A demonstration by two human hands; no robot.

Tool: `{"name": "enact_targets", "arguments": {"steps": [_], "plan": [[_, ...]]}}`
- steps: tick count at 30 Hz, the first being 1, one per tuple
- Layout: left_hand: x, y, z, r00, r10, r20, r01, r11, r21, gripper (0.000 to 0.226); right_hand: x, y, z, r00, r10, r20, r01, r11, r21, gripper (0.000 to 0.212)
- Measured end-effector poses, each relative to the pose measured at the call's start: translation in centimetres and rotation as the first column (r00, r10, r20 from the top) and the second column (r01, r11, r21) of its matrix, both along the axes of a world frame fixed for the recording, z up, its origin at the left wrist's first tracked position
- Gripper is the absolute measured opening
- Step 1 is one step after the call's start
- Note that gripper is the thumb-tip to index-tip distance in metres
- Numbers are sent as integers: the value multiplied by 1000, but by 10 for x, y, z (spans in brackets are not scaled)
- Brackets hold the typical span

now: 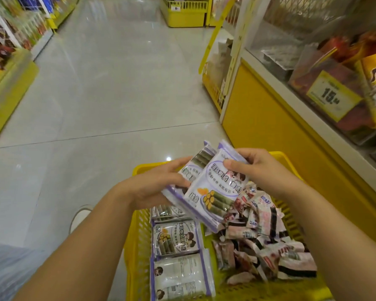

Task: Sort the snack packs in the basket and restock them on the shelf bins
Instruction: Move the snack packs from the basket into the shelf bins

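Above a yellow plastic basket point(137, 242) I hold a small stack of white-and-purple seaweed-roll snack packs point(213, 192). My left hand point(152, 185) grips the stack from below and the left, fingers curled round its edge. My right hand point(254, 166) pinches the top pack at its upper right, thumb on the front. Inside the basket, more white-and-purple packs point(176, 237) lie stacked along the left side. A heap of small pink-and-black wrapped snacks point(269, 240) fills the right side.
A yellow shelf unit point(269, 118) with clear bins stands close on the right, holding red snack bags and a yellow price tag point(332, 96). More yellow shelving point(7, 83) lines the left. The tiled aisle floor point(109, 83) runs ahead. A white shoe point(78, 216) shows beside the basket.
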State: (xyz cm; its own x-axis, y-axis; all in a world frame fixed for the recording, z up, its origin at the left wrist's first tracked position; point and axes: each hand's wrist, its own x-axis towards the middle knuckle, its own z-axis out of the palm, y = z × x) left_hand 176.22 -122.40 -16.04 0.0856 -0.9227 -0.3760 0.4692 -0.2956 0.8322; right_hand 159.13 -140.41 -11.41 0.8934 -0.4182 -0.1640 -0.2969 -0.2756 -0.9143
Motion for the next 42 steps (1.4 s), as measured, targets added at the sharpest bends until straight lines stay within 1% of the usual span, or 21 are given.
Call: {"name": "enact_targets", "arguments": {"steps": [3,5,7,9,11,13,15,17,19,21,22,23,26,28,30,33,35,37,39,40,42], "plan": [[7,-4,3,959,252,128,-259,965,37,61,-5,-11,-3,996,-91,13,91,995,43,27],[6,-11,7,883,402,243,-413,911,-6,52,-7,-12,0,998,-65,-17,65,998,14,28],[3,-16,13,778,506,373,-507,856,-104,39,-6,-7,5,999,-24,-32,21,996,-83,13],[0,-18,21,698,508,505,-473,856,-209,29,-1,-4,10,999,-4,-49,-8,971,-237,7],[-4,-19,28,632,398,664,-327,915,-237,23,5,1,15,995,46,-94,-80,917,-392,16],[-10,-21,34,566,299,768,-199,954,-225,21,8,8,19,985,124,-123,-164,901,-402,25],[-14,-23,37,535,320,782,-205,947,-248,29,9,17,19,973,202,-110,-226,933,-280,26],[-14,-24,35,551,373,746,-267,926,-266,38,10,25,18,970,234,-65,-241,956,-168,19],[-14,-25,34,656,415,631,-324,909,-261,42,10,27,17,979,201,-16,-201,971,-129,16],[-12,-26,33,808,469,356,-403,882,-246,46,9,24,15,988,149,47,-144,985,-91,18],[-11,-27,32,845,483,230,-433,870,-238,49,8,22,15,992,106,70,-100,991,-83,20],[-12,-27,31,860,477,181,-435,871,-229,52,7,20,14,994,51,95,-44,996,-74,22],[-19,-30,25,927,244,286,-213,967,-137,67,8,13,14,982,-76,174,79,997,-8,28],[-23,-29,23,928,80,363,-45,993,-105,75,10,14,15,983,-39,177,41,999,-4,24],[-22,-26,23,877,14,480,24,997,-73,77,13,18,15,984,-7,178,5,1000,12,15],[-14,-20,23,807,3,590,44,997,-65,66,25,20,12,975,-85,206,94,995,-31,12],[-6,-14,18,765,78,639,-31,996,-85,66,35,21,9,940,-203,273,232,970,-78,9],[3,-7,11,683,201,702,-185,978,-100,80,42,21,-1,885,-346,312,368,930,-15,9],[13,1,3,568,346,747,-359,920,-154,78,47,23,-26,893,-421,158,419,907,51,20],[16,4,-1,507,422,752,-434,878,-201,71,48,26,-44,917,-399,10,398,916,45,24],[21,10,-6,382,541,749,-546,786,-290,57,45,39,-80,925,-240,-295,261,965,35,39]]}}
